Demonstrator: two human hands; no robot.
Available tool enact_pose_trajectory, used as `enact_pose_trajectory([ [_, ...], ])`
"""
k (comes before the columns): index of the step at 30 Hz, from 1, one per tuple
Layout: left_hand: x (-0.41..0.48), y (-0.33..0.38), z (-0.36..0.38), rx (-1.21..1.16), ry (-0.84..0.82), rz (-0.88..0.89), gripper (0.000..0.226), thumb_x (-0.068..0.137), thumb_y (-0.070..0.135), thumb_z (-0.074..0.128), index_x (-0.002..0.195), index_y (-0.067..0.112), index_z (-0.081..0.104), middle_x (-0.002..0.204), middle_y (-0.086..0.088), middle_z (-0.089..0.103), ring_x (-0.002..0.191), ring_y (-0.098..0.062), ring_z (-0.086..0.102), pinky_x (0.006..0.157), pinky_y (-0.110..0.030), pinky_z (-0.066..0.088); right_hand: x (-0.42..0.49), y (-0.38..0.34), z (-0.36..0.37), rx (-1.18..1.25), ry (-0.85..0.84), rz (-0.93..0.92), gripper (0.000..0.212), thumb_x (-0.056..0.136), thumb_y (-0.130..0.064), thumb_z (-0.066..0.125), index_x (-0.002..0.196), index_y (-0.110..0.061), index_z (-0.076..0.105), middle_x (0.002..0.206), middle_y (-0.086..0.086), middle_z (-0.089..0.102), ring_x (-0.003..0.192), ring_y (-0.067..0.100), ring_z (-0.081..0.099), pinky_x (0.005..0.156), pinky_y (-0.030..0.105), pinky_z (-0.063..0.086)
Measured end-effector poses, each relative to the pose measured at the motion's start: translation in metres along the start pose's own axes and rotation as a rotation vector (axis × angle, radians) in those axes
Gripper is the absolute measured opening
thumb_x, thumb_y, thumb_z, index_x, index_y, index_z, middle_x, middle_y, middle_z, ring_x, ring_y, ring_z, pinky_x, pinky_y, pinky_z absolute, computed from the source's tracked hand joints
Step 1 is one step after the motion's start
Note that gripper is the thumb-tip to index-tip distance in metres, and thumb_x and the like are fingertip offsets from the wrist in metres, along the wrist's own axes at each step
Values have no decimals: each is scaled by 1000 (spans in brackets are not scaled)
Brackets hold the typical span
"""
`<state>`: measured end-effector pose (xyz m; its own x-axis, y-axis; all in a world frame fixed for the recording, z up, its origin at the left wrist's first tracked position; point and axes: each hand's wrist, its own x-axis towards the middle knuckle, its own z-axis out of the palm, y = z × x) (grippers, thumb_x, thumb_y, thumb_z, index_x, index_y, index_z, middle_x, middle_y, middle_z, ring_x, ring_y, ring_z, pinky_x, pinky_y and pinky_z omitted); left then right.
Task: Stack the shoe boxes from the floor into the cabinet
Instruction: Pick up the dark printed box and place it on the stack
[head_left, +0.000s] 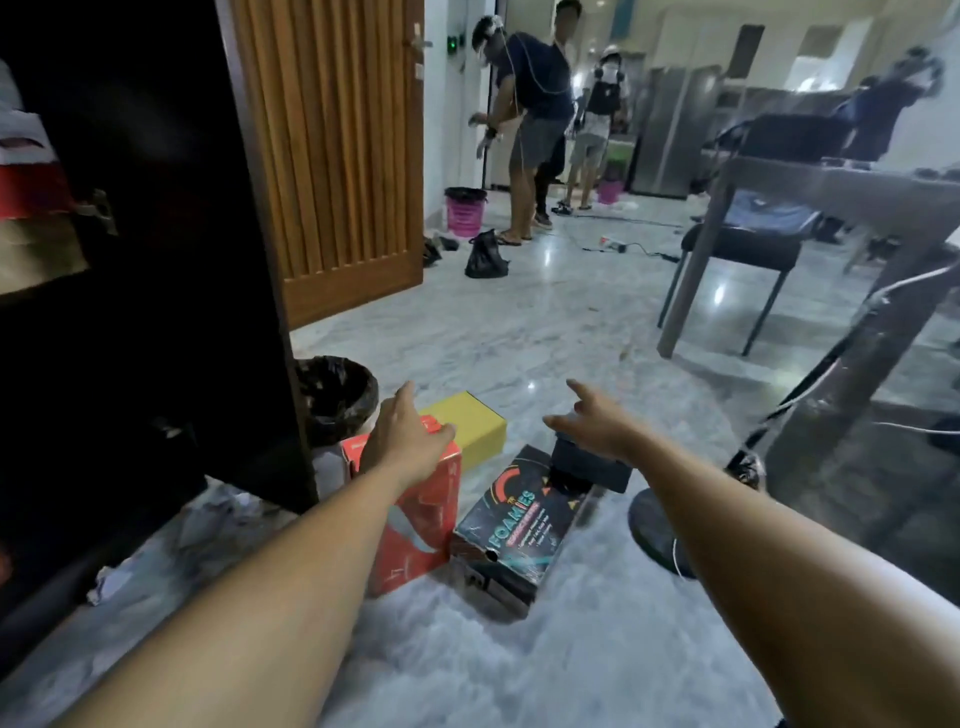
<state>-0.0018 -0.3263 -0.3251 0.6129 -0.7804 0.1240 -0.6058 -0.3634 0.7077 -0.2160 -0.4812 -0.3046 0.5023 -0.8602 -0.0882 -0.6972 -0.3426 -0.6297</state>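
Observation:
Several shoe boxes lie on the marble floor beside the dark cabinet (156, 312). A red box (421, 525) stands nearest, with a yellow box (478, 426) behind it. To the right lies a black printed box (519, 525), and a small black box (592, 467) sits at its far end. My left hand (405, 431) hovers over the top of the red box with its fingers spread. My right hand (597, 421) is stretched out above the small black box, fingers apart, holding nothing. Inside the cabinet, red and beige boxes (36, 208) show at the left edge.
A bin lined with a black bag (337, 395) stands by the cabinet's corner. Crumpled paper (111, 577) lies on the floor near the cabinet. A fan base (660, 530) and a table leg (852, 374) stand to the right. A chair (737, 254), a wooden door (332, 150) and people (524, 119) are farther back.

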Motion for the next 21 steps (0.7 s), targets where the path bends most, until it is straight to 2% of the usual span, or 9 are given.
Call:
enact_pose_trajectory([
  [2, 1, -10, 33, 24, -41, 29, 78, 85, 40, 68, 151, 21, 32, 151, -6, 42, 135, -27, 45, 105, -36, 41, 22, 34, 20, -7, -61, 33, 96, 83, -56, 71, 157, -18, 23, 154, 13, 42, 136, 30, 47, 111, 43, 40],
  [4, -1, -25, 72, 39, -116, 29, 75, 86, 37, 69, 150, 19, 34, 149, -5, 44, 133, -27, 47, 104, -36, 42, 56, 82, 49, 44, -122, 67, 116, 61, -79, 70, 152, -20, 30, 143, 10, 56, 123, 26, 59, 105, 44, 48],
  [5, -2, -33, 92, 49, -159, 18, 75, 86, 36, 70, 150, 18, 35, 148, -5, 45, 132, -27, 47, 105, -37, 42, 64, 98, 65, 57, -152, 85, 119, 56, -82, 67, 151, -21, 31, 139, 8, 59, 119, 23, 62, 103, 45, 50],
  [9, 1, -71, 171, 117, -338, -62, 78, 77, 58, 62, 144, 22, 41, 144, -3, 49, 124, -25, 53, 98, -41, 48, 62, 142, 118, 30, -200, 141, 85, 89, -44, 69, 156, -16, 26, 152, 4, 43, 137, 27, 46, 114, 38, 37],
  [11, 6, -86, 204, 121, -372, -118, 81, 68, 66, 53, 138, 25, 45, 137, -3, 53, 117, -27, 57, 92, -43, 52, 67, 172, 139, 27, -175, 184, 81, 90, -42, 69, 155, -17, 29, 155, 8, 41, 136, 27, 47, 113, 39, 39],
  [13, 9, -90, 229, 130, -371, -180, 82, 75, 63, 59, 145, 25, 40, 143, -5, 46, 124, -32, 52, 98, -46, 48, 73, 193, 153, 7, -143, 204, 81, 91, -43, 68, 155, -14, 29, 156, 12, 40, 136, 27, 47, 112, 38, 39],
  [15, 11, -91, 251, 189, -359, -233, 83, 82, 63, 60, 150, 23, 33, 153, -7, 32, 133, -35, 43, 104, -46, 43, 79, 208, 165, -39, -140, 213, 83, 91, -44, 67, 157, -13, 25, 159, 14, 31, 142, 30, 38, 115, 38, 34],
  [19, 5, -94, 285, 185, -433, -272, 87, 82, 64, 63, 153, 28, 27, 163, -4, 1, 141, -34, 34, 104, -44, 41, 79, 232, 188, -64, -148, 191, 87, 90, -48, 68, 158, -20, 22, 167, 6, 8, 148, 26, 27, 116, 37, 29],
  [21, 2, -99, 292, 218, -430, -247, 89, 79, 65, 65, 153, 33, 27, 164, 1, -6, 142, -35, 34, 103, -43, 42, 75, 240, 198, -42, -103, 176, 81, 90, -54, 64, 156, -26, 27, 167, 0, 3, 151, 25, 22, 118, 42, 29],
])
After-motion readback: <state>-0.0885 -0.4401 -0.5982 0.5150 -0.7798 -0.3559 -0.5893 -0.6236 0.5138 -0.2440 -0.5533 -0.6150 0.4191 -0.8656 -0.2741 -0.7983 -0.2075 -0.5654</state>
